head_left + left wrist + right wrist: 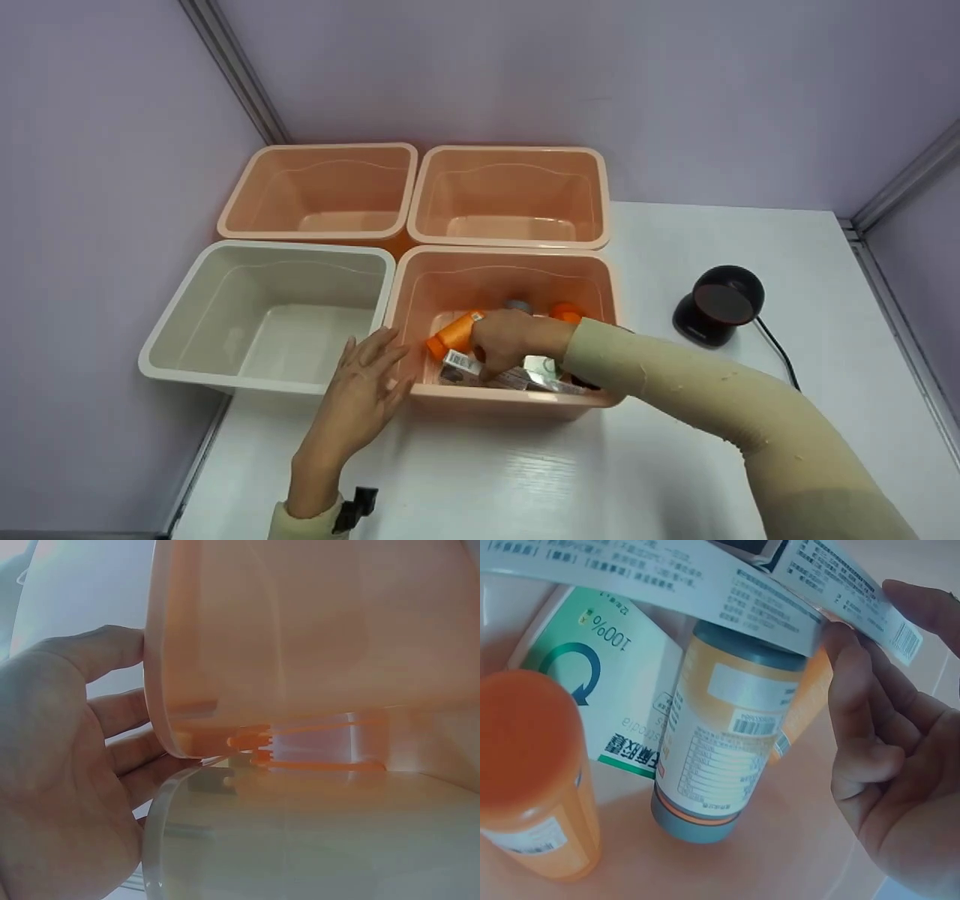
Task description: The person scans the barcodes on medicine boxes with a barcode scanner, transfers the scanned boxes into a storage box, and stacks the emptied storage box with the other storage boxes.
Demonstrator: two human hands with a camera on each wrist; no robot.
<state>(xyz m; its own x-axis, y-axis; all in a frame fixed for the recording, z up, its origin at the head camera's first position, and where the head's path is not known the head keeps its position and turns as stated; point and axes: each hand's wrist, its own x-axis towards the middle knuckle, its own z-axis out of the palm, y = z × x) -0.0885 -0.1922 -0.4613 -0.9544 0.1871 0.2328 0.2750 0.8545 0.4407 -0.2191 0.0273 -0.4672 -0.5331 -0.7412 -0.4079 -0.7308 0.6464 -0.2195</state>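
Beside right hand [889, 772]: grey-capped bottle [720, 735].

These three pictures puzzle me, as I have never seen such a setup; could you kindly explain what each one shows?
No machine works here: a person uses two bare hands and wears three cameras. The head view looks down on a white table with four plastic bins and a black barcode scanner. The left hand rests open against the outside of the near peach bin; its wrist view shows that bin's wall close up, beside the beige bin. The right hand reaches into the peach bin. Its wrist view shows the fingers pinching a long white printed box above a grey-capped bottle, an orange bottle and a green-and-white packet.
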